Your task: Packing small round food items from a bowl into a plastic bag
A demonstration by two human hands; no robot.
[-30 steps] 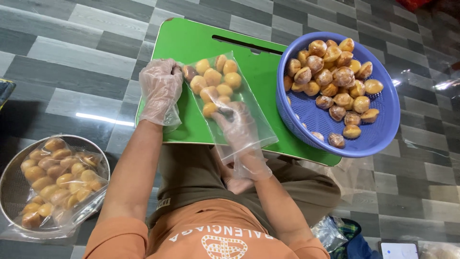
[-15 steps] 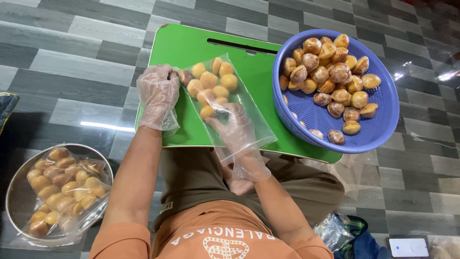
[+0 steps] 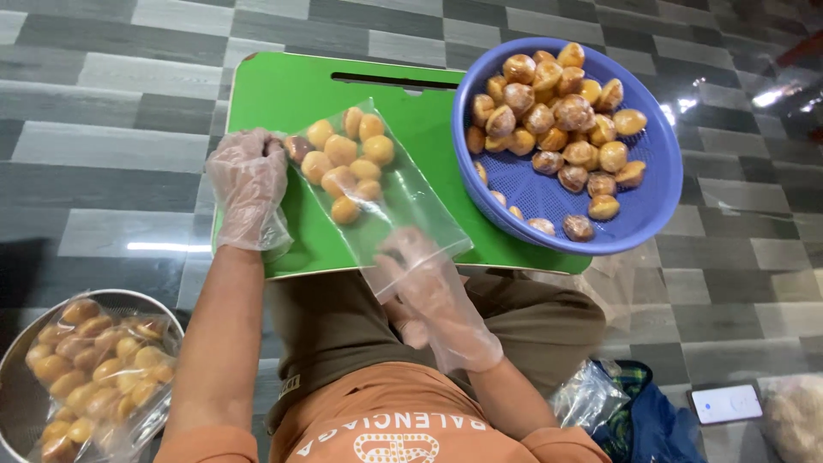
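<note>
Two hands flanked by blue basket, metal bowl.

Light: bright, overhead | Glare: streaks on glossy floor tiles, upper right corner | Shadows: soft | Focus: sharp, slight wide-angle edge stretch

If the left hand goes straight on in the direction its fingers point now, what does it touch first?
The left hand points away from the body along the green board, its fingers at the clear bag of small round buns. Straight ahead looks like bare board, then the tiled floor.
</note>
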